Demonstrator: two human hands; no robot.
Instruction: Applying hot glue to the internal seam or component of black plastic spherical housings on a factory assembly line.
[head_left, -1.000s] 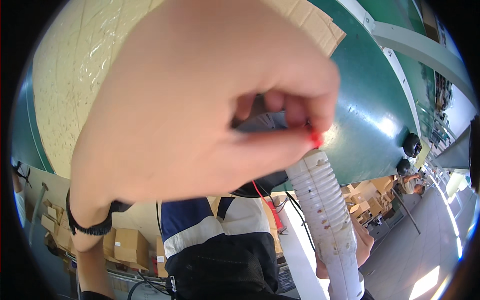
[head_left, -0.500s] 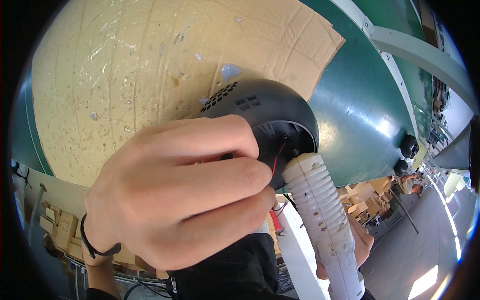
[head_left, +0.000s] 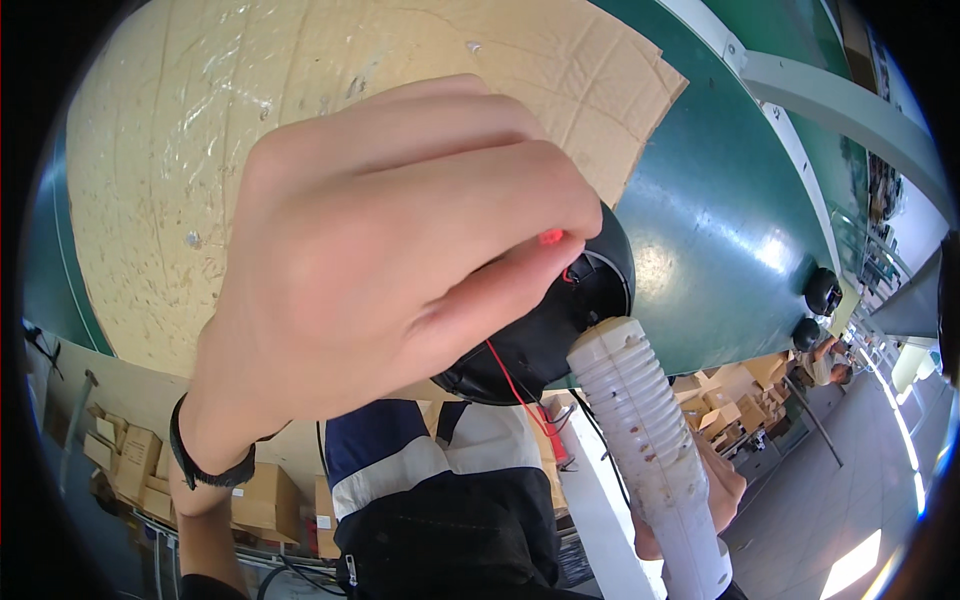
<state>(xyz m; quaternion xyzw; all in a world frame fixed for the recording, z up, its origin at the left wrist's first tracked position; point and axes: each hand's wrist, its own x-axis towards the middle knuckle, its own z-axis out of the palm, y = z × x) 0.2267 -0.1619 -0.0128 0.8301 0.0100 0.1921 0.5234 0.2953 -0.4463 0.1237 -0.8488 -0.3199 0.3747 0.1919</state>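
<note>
A round black plastic housing (head_left: 510, 345) rests at the front edge of the cardboard, its hollow side toward me. My left hand (head_left: 400, 230) is closed in a pinch over the far part of the housing and hides much of it. A bit of red shows between its fingers, apparently a red wire. Another length of red wire (head_left: 513, 385) hangs down in front of the housing. My right hand (head_left: 718, 490), mostly hidden, is wrapped around a white ribbed hot glue gun (head_left: 640, 430). The glue gun's front end points into the housing's opening, and its tip is hard to see.
Wrinkled cardboard (head_left: 150, 200) covers part of the green table (head_left: 700, 240). Two dark round parts (head_left: 822, 292) stand at the far right. Cardboard boxes (head_left: 265, 500) lie below the table edge. A person (head_left: 825, 365) is in the background at right. A metal frame (head_left: 840, 100) arches at upper right.
My left hand has moved up and right across the housing, covering its vented top and uncovering its lower part. The glue gun and my right hand have hardly moved.
</note>
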